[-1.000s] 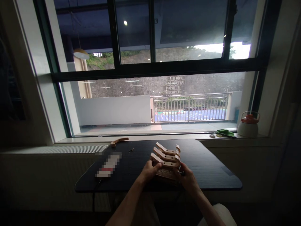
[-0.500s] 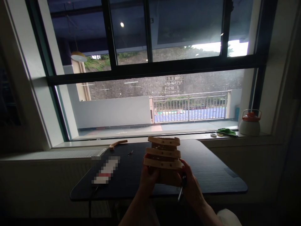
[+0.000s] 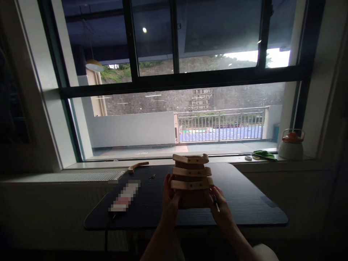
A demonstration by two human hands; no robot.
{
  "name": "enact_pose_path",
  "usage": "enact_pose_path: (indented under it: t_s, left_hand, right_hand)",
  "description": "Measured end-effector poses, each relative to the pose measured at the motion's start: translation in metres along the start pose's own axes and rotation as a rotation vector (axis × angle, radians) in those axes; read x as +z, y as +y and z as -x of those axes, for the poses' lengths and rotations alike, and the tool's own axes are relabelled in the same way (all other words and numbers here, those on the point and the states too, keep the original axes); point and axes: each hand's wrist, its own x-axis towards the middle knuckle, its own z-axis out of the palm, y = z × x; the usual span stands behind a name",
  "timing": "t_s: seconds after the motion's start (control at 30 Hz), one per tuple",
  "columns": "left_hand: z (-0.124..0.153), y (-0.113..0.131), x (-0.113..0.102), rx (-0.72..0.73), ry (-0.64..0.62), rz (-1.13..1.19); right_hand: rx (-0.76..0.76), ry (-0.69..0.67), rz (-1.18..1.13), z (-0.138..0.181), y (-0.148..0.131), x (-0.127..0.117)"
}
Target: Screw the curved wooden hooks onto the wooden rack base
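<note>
Both hands grip a brown wooden piece above the near middle of the table. Three pale curved wooden strips cross its face one above another, each with dark screw-like dots. My left hand is closed around the left edge, thumb in front. On the right edge, my right hand pinches the piece and also holds a small screwdriver, its metal shaft pointing down. The fingers behind the wood are hidden. A loose curved wooden strip lies at the table's far left, with a few small screws near it.
The dark table stands against a windowsill. A blurred-out flat object with a cable lies on its left side. On the sill are tape rolls, a green glove and a white jug with an orange lid.
The wooden piece has tilted and shifted slightly, its strips now seen at a different angle. In my right hand the screwdriver has swung up closer to the palm. The whole view has moved a little.
</note>
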Motion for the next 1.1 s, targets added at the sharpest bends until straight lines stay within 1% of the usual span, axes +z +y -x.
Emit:
enact_pose_path:
  t_s: [0.07, 0.13, 0.2, 0.27, 0.3, 0.37, 0.4, 0.47, 0.53, 0.57, 0.63, 0.67, 0.77, 0.8, 0.83, 0.87, 1.0, 1.1]
  left_hand:
    - [-0.005, 0.0, -0.001, -0.108, 0.011, 0.088]
    - [-0.009, -0.001, -0.002, -0.257, -0.032, 0.117]
    - [-0.011, -0.003, -0.006, -0.389, -0.117, 0.089]
    - [-0.013, -0.006, -0.011, -0.464, -0.17, 0.053]
    - [-0.014, -0.007, -0.015, -0.48, -0.173, 0.045]
    - [-0.018, -0.01, -0.022, -0.469, -0.154, 0.04]
    - [-0.021, -0.011, -0.026, -0.451, -0.141, 0.037]
    - [-0.026, -0.012, -0.033, -0.42, -0.126, 0.023]
    - [-0.03, -0.013, -0.037, -0.403, -0.123, 0.015]
    - [-0.031, -0.013, -0.037, -0.401, -0.128, 0.02]
    - [-0.03, -0.01, -0.036, -0.397, -0.154, 0.05]
    - [-0.028, -0.008, -0.034, -0.398, -0.174, 0.069]
    - [-0.023, 0.0, -0.026, -0.391, -0.221, 0.102]
    - [-0.021, 0.003, -0.024, -0.382, -0.225, 0.099]
    - [-0.02, 0.005, -0.022, -0.371, -0.223, 0.089]
    - [-0.019, 0.006, -0.021, -0.359, -0.222, 0.078]
    - [-0.018, 0.006, -0.02, -0.325, -0.216, 0.044]
    - [-0.018, 0.002, -0.02, -0.331, -0.234, 0.041]
  right_hand:
    - [0.121, -0.002, -0.079, -0.005, 0.004, 0.0]
    - [0.185, -0.039, -0.125, -0.012, 0.003, -0.002]
    - [0.161, -0.113, -0.104, -0.021, -0.002, -0.007]
    - [0.087, -0.224, -0.053, -0.033, -0.009, -0.015]
    - [0.038, -0.236, -0.015, -0.039, -0.011, -0.021]
    - [-0.077, -0.134, 0.159, -0.05, -0.012, -0.034]
    - [-0.093, -0.132, 0.278, -0.054, -0.011, -0.042]
    - [-0.02, -0.214, 0.492, -0.054, -0.008, -0.056]
    - [0.041, -0.362, 0.57, -0.046, -0.008, -0.065]
    - [0.05, -0.447, 0.533, -0.04, -0.01, -0.066]
    - [0.079, -0.598, 0.39, -0.025, -0.02, -0.065]
    - [0.104, -0.651, 0.324, -0.018, -0.026, -0.062]
    - [0.253, -0.829, 0.196, -0.002, -0.043, -0.053]
    - [0.276, -0.856, 0.181, 0.001, -0.046, -0.05]
    - [0.263, -0.85, 0.185, 0.003, -0.048, -0.048]
    - [0.211, -0.81, 0.207, 0.005, -0.048, -0.046]
    - [-0.104, -0.53, 0.422, 0.009, -0.051, -0.04]
    - [-0.235, -0.46, 0.601, 0.012, -0.062, -0.035]
